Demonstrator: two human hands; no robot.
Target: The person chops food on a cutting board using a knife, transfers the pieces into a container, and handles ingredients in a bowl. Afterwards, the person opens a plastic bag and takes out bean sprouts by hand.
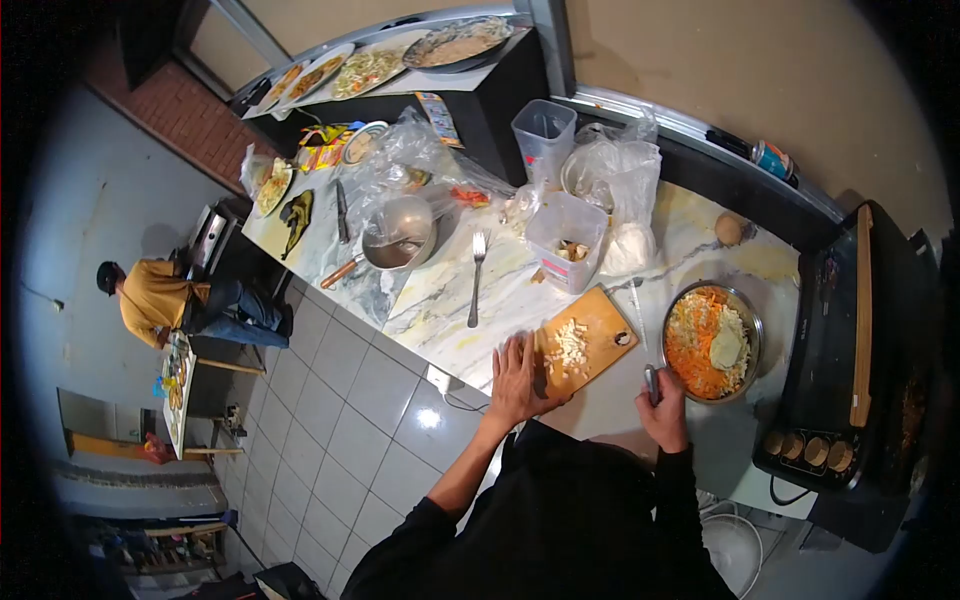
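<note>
A wooden cutting board [602,358] lies at the counter's near edge with small chopped white pieces [569,346] on it. My left hand [517,382] rests against the board's left side, fingers stretched out, holding nothing. In my right hand [663,412], a knife [653,380] is gripped by its handle, the blade pointing away from me between the board and a metal bowl [757,360]. Shredded orange and pale vegetables [695,345] fill that bowl, with a pale green heap on one side.
A black oven [830,330] stands at the right. Behind the board are a plastic container [566,240], plastic bags [632,180], a fork [478,280] and a saucepan [398,232]. Plates of food [368,72] line the back shelf. Another person [165,300] stands far left.
</note>
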